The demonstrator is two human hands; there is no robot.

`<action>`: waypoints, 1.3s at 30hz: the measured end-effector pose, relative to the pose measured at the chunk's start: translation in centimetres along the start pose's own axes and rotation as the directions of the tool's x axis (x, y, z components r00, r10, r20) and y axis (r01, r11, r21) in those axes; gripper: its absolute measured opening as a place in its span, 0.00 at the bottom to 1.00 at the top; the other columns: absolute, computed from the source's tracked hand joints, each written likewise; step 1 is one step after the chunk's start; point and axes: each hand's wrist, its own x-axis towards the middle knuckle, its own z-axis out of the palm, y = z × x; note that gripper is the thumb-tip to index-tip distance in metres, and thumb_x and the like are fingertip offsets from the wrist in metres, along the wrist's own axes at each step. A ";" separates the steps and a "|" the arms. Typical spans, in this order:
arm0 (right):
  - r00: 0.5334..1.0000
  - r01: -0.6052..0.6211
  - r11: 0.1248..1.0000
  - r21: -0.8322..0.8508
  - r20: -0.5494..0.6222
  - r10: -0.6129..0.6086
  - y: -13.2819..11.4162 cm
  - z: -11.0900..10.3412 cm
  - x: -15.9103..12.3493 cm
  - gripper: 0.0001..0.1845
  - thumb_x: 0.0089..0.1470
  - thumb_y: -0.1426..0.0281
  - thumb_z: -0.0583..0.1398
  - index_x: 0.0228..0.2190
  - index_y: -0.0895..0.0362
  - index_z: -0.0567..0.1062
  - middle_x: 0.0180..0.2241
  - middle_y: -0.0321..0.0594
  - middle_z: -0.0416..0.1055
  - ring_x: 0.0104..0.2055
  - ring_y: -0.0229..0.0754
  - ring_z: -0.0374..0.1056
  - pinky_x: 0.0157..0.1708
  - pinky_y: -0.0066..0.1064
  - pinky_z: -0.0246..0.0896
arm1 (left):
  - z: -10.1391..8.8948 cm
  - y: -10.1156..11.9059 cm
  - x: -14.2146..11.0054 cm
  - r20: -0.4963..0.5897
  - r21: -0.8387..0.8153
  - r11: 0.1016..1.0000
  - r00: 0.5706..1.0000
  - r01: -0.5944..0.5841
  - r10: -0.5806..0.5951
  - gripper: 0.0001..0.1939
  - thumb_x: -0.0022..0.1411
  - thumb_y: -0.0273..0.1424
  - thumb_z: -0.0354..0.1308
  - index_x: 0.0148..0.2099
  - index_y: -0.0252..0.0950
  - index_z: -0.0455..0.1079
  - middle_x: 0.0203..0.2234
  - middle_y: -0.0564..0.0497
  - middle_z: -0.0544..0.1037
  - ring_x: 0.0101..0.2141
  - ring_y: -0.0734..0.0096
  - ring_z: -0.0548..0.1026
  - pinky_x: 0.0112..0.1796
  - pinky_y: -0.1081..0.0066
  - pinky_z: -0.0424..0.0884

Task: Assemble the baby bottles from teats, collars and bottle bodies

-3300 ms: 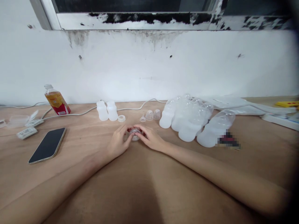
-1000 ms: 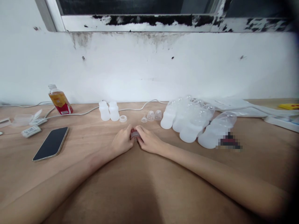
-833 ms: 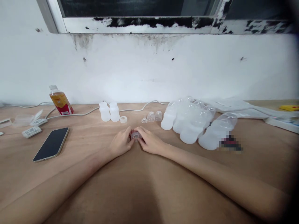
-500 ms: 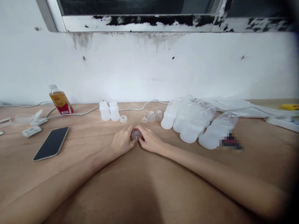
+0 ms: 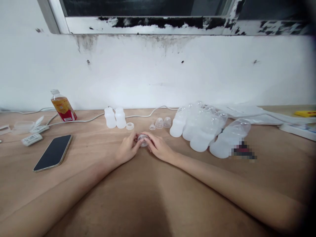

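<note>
Between both hands is a clear baby bottle nipple, seemingly set in a ring, its round base facing me. My left hand grips its left edge, with the thumb over the near face. From the right side my right hand closes on it, thumb also on the face. Fingers hide much of the rim. Just beyond the hands stand a loose white ring, a small clear nipple and two clear domed caps. Two frosted baby bottles stand upright behind the ring.
Several capped, frosted bottles lie in a pile to the right. A phone and a drink bottle are on the left, near small clear packages. A white cable runs along the back by the wall.
The nipple has been tilted in my fingers: its tip pointed toward me before, and now its round base shows. My thumbs have shifted onto that face.
</note>
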 end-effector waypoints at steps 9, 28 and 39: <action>0.996 0.046 0.998 -0.031 -0.076 -0.049 -0.7 0.4 -0.1 0.09 0.55 0.73 0.45 0.38 0.58 0.61 0.34 0.41 0.68 0.34 0.37 0.65 0.33 0.28 0.58 | 0.1 0.4 -0.4 -0.029 0.059 0.998 0.999 -0.038 0.040 0.06 0.60 0.33 0.41 0.36 0.37 0.57 0.21 0.55 0.72 0.23 0.74 0.71 0.25 0.76 0.61; 0.994 -0.066 0.997 -0.037 -0.088 0.063 -0.9 0.6 0.2 0.02 0.47 0.75 0.50 0.27 0.56 0.60 0.21 0.32 0.61 0.21 0.34 0.58 0.24 0.24 0.51 | 0.2 0.2 -0.5 0.000 0.261 0.963 0.997 -0.074 0.076 0.06 0.59 0.32 0.42 0.36 0.37 0.58 0.23 0.54 0.71 0.21 0.75 0.69 0.24 0.77 0.60; 0.993 -0.083 0.996 -0.031 -0.092 0.080 -0.8 1.0 1.1 0.06 0.45 0.78 0.49 0.26 0.56 0.59 0.21 0.33 0.61 0.22 0.35 0.58 0.24 0.25 0.51 | 0.0 0.8 -0.6 -0.045 0.204 0.979 0.999 0.010 -0.001 0.08 0.57 0.35 0.45 0.35 0.38 0.60 0.21 0.57 0.73 0.18 0.77 0.67 0.22 0.78 0.58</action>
